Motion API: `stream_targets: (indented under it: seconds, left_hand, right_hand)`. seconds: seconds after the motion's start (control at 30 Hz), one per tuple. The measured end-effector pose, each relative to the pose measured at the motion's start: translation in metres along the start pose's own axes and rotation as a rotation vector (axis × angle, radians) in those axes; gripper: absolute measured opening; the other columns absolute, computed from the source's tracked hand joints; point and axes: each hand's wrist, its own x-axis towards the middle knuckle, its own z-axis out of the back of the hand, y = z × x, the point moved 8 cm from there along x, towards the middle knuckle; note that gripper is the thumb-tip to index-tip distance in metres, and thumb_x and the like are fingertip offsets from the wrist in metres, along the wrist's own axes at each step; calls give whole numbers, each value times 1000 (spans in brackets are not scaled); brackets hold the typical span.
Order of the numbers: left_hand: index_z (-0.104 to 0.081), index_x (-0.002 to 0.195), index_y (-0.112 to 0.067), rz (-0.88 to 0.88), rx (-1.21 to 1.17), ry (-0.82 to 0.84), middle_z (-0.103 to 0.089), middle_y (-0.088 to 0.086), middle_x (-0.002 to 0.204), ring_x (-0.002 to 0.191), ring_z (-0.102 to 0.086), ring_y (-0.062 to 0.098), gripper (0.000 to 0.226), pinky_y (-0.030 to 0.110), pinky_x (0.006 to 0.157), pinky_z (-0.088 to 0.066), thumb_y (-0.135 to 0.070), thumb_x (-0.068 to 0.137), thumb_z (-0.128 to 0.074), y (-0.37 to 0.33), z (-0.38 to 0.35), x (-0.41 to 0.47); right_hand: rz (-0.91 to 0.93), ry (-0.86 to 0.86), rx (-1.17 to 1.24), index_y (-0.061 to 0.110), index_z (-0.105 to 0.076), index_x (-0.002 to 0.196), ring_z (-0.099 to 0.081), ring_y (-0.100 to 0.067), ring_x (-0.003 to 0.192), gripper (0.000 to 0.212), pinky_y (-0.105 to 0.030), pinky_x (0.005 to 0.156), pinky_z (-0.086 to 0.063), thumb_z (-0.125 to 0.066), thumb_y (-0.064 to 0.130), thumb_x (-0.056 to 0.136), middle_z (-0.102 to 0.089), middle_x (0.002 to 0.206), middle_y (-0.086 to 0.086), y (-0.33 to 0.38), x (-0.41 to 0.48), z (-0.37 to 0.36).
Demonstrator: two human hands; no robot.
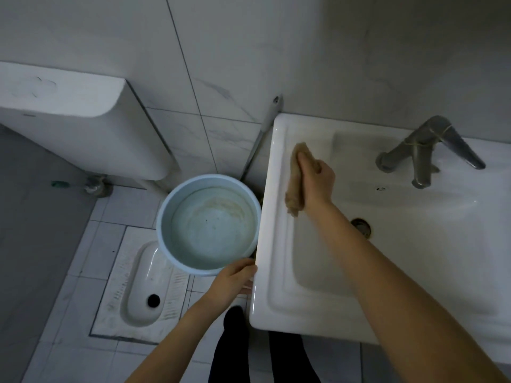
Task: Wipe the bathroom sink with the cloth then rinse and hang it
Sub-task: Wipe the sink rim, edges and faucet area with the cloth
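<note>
Your left hand curls round the left edge of the sink near its front corner; brace there. The cloth sits bunched on the left rim toward the back corner, clenched under your right hand; press it flat and wipe in long overlapping strokes

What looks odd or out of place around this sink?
The faucet has thin cord wound round its handle and body, as if tied in place. The pale blue bucket beside the sink shows a brownish stain inside. Nothing looks spilled.
</note>
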Motion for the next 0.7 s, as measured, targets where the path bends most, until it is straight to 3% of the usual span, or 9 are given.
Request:
stream_targets:
  seconds: [0.17, 0.27, 0.33, 0.43, 0.53, 0.6, 0.7]
  left_hand:
    - [-41, 135, -22, -222, 63, -221, -56, -2, 107, 85, -60, 8, 42, 25, 71, -55, -32, 95, -51, -55, 6, -1]
    - [-33, 144, -25, -389, 285, -336, -47, -1, 132, 110, -55, 16, 59, 40, 95, -50, -49, 92, -49, -94, -3, 17]
    - [-24, 149, -25, -467, 380, -376, -38, 0, 142, 127, -44, 20, 67, 39, 107, -39, -52, 92, -47, -114, -14, 37]
    - [-12, 152, -25, -527, 538, -425, -34, 5, 142, 126, -42, 22, 68, 29, 98, -36, -49, 96, -42, -131, -31, 64]
    - [-4, 152, -24, -555, 637, -465, -36, 10, 139, 110, -53, 29, 64, 35, 84, -47, -42, 99, -35, -131, -40, 77]
    - [-5, 152, -22, -565, 680, -500, -40, 11, 135, 97, -57, 31, 63, 33, 71, -47, -40, 100, -35, -128, -41, 81]
    - [-7, 152, -20, -587, 697, -538, -45, 11, 133, 93, -58, 29, 63, 34, 70, -48, -37, 99, -37, -128, -40, 82]
  right_hand:
    - [-55, 42, 114, 12, -56, 77, -51, -11, 57, 25, -23, 55, -45, -66, 32, 89, -51, 63, -1, 12, -4, 64]
    - [4, 23, 41, 12, -51, 70, -48, -11, 55, 30, -21, 52, -42, -65, 31, 90, -48, 60, -1, 9, 5, 82]
    - [62, 20, -51, 13, -47, 64, -47, -7, 51, 35, -16, 50, -42, -65, 29, 90, -49, 59, 1, 4, 14, 83]
    - [143, 62, -143, 13, -50, 66, -46, 1, 50, 31, -11, 51, -40, -66, 27, 89, -52, 63, 1, -5, 27, 71]
    - [241, 154, -236, 11, -58, 77, -52, 2, 62, 23, -9, 61, -42, -66, 29, 89, -59, 72, 2, -11, 41, 49]
    - [349, 215, -328, 16, -59, 82, -56, -1, 71, 18, -10, 67, -41, -66, 31, 88, -61, 80, 5, -5, 58, 29]
    - [539, 224, -586, 18, -56, 83, -58, -15, 79, 21, -25, 70, -43, -59, 37, 90, -59, 89, 2, 7, 82, -9]
